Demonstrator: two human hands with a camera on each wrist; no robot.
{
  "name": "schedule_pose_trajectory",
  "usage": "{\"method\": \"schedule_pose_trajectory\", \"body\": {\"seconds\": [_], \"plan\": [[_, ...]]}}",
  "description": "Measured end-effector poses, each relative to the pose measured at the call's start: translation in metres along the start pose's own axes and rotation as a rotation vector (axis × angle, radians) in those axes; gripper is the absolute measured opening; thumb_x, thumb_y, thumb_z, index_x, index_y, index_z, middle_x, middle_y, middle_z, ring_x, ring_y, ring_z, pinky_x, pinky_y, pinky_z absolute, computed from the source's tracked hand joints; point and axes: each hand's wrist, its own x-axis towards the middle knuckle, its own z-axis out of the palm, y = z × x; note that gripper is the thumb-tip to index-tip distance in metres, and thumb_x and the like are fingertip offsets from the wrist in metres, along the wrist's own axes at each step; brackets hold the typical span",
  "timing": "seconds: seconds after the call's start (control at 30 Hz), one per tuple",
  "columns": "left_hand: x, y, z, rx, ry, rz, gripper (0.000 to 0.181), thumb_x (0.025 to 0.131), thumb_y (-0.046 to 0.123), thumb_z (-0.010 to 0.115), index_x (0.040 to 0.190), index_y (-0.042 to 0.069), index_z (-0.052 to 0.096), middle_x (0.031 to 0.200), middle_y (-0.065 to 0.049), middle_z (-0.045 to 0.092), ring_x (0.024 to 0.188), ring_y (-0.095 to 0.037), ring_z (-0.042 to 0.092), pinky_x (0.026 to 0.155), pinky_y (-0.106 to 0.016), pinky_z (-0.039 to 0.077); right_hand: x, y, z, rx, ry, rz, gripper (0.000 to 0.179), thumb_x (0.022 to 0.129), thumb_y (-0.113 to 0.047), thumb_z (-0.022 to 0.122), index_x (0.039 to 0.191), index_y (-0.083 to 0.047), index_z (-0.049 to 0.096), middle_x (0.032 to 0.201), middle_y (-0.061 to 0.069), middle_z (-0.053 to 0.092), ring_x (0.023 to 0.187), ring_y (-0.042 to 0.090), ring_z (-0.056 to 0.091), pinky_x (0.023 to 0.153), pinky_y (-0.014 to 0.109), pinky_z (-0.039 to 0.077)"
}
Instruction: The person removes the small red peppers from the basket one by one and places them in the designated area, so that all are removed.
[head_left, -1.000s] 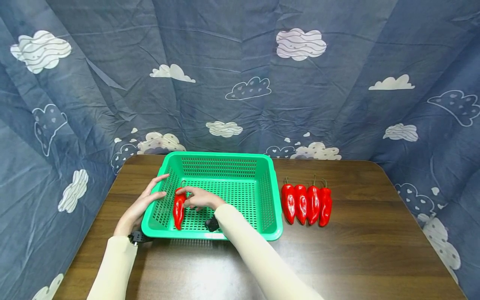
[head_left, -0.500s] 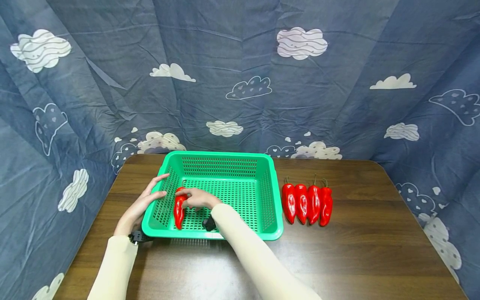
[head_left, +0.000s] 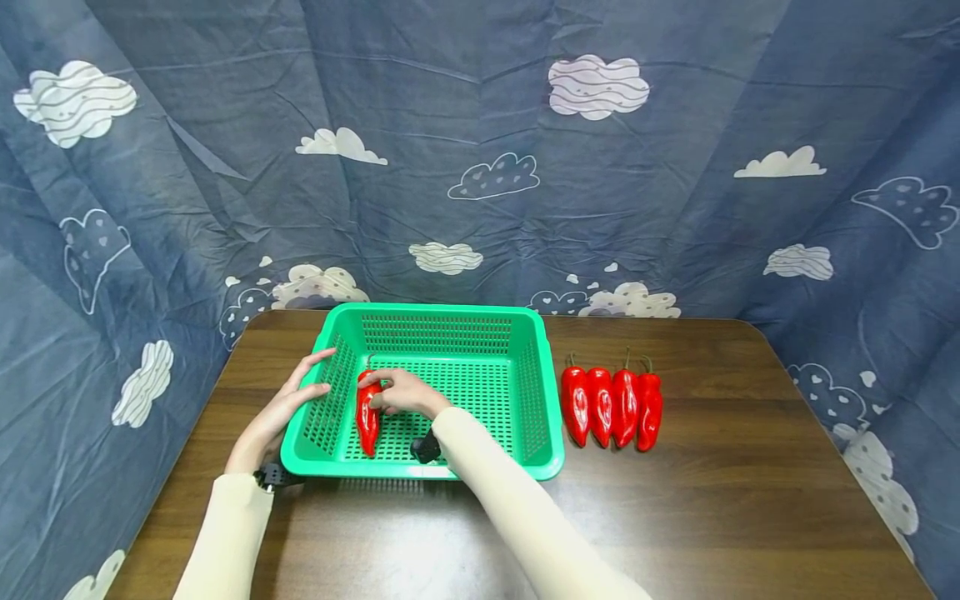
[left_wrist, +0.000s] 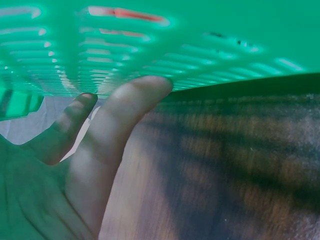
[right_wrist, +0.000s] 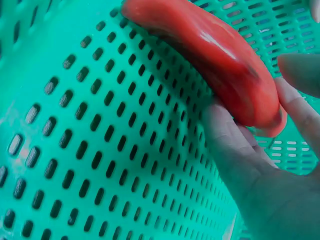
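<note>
A glossy red pepper (head_left: pixel 367 429) with a thin green stem lies lengthwise inside the green slotted basket (head_left: pixel 450 312), near its left wall. My right hand (head_left: pixel 406 392) reaches in over the front rim and pinches the pepper's upper end. In the right wrist view, the thumb and fingers meet both sides of that thick end, and the pepper (right_wrist: pixel 215 45) arches over the slotted plastic. My left hand (head_left: pixel 273 412) rests at the basket's left side, fingers stretched along the rim. Seen from the left wrist, extended fingers (left_wrist: pixel 107 135) touch the outside of the slotted wall.
Several more red peppers (head_left: pixel 625 408) stand side by side on the brown wooden table (head_left: pixel 720 500), right of the basket. Behind the table hangs a blue curtain (head_left: pixel 480 242) with cloud prints. A dark band (head_left: pixel 275 476) sits on the left wrist.
The pepper in the basket has shifted slightly right, away from the left wall, with my right hand moving along with it. My left hand has stayed at the rim.
</note>
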Motion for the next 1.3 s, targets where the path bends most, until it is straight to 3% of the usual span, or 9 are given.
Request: {"method": "schedule_pose_trajectory", "body": {"seconds": [0.2,0.37,0.77,1.13,1.3], "plan": [[0.000,-0.001,-0.001,0.038,0.011,0.009,0.057,0.099,0.019,0.046,0.150,0.025,0.022,0.153,-0.010,0.004,0.115,-0.037,0.042,0.085,-0.041,0.046,-0.005,0.001,-0.007,0.097,-0.002,-0.035,0.036,0.085,0.004,0.061,0.120,-0.002,0.063,0.092,0.009,0.062,0.076,0.015,0.058,0.083,0.044,0.052],[0.000,-0.001,-0.001,0.038,0.008,0.009,0.057,0.099,0.018,0.046,0.150,0.024,0.022,0.152,-0.011,0.004,0.112,-0.034,0.045,0.084,-0.040,0.047,-0.009,0.001,-0.013,0.132,-0.001,-0.057,0.032,0.087,0.004,0.059,0.119,0.001,0.061,0.092,0.009,0.060,0.077,0.016,0.059,0.079,0.041,0.054],[-0.001,0.000,0.000,-0.004,-0.011,0.012,0.056,0.100,0.017,0.045,0.150,0.024,0.021,0.151,-0.013,0.006,0.107,-0.031,0.051,0.082,-0.040,0.049,-0.019,-0.001,-0.027,0.160,0.012,-0.074,0.028,0.087,0.006,0.059,0.115,0.000,0.060,0.094,0.013,0.057,0.078,0.022,0.061,0.066,0.037,0.055],[-0.002,0.002,-0.001,0.034,-0.004,0.008,0.056,0.101,0.019,0.045,0.151,0.025,0.020,0.153,-0.012,0.001,0.108,-0.032,0.048,0.082,-0.041,0.048,-0.032,0.000,-0.043,0.134,0.024,-0.085,0.026,0.087,0.005,0.059,0.113,-0.001,0.060,0.104,0.017,0.050,0.080,0.025,0.061,0.067,0.040,0.055],[-0.002,0.002,0.000,-0.013,-0.019,-0.006,0.056,0.101,0.018,0.044,0.151,0.026,0.019,0.150,-0.017,0.006,0.108,-0.035,0.050,0.081,-0.045,0.049,-0.037,0.003,-0.047,0.130,0.037,-0.103,0.025,0.088,0.004,0.060,0.113,0.000,0.059,0.105,0.017,0.048,0.080,0.024,0.059,0.066,0.039,0.055]]}}
